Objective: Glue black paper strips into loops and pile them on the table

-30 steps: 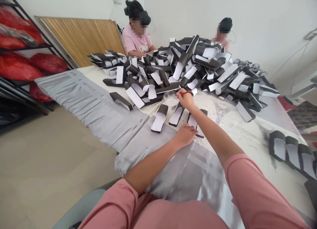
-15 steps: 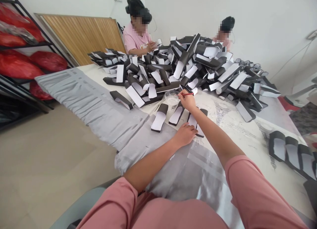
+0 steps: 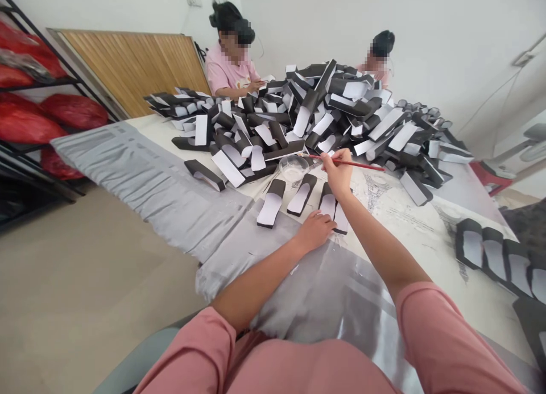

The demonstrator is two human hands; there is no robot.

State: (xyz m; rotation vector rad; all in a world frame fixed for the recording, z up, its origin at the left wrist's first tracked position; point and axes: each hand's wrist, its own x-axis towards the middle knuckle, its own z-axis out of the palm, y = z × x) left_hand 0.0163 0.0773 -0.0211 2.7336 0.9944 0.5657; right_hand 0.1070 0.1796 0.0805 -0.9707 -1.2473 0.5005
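Note:
My right hand [image 3: 339, 175] pinches a thin red-handled paintbrush [image 3: 367, 166], its tip pointing left over the rim of a clear plastic bowl [image 3: 292, 171]. Below it, my left hand [image 3: 316, 232] lies with outstretched fingers on the lower end of a folded black-and-white card piece [image 3: 327, 202]. Close to its right is another such card piece [image 3: 341, 220], partly behind my right forearm. Two more stand in the same row to the left: one card piece [image 3: 301, 196] near my left fingers and an outer card piece [image 3: 270, 206].
A big heap of card pieces [image 3: 302, 118] covers the table's far side. More card pieces [image 3: 495, 252] line up at the right. Two people in pink, one person [image 3: 232, 70] left and one person [image 3: 375, 67] right, sit behind the heap. Red bags [image 3: 72, 110] fill a rack at left.
My right hand has lifted slightly and turned, so the brush now lies nearly level with its handle out to the right. My left hand stays on the card piece. The view has shifted slightly.

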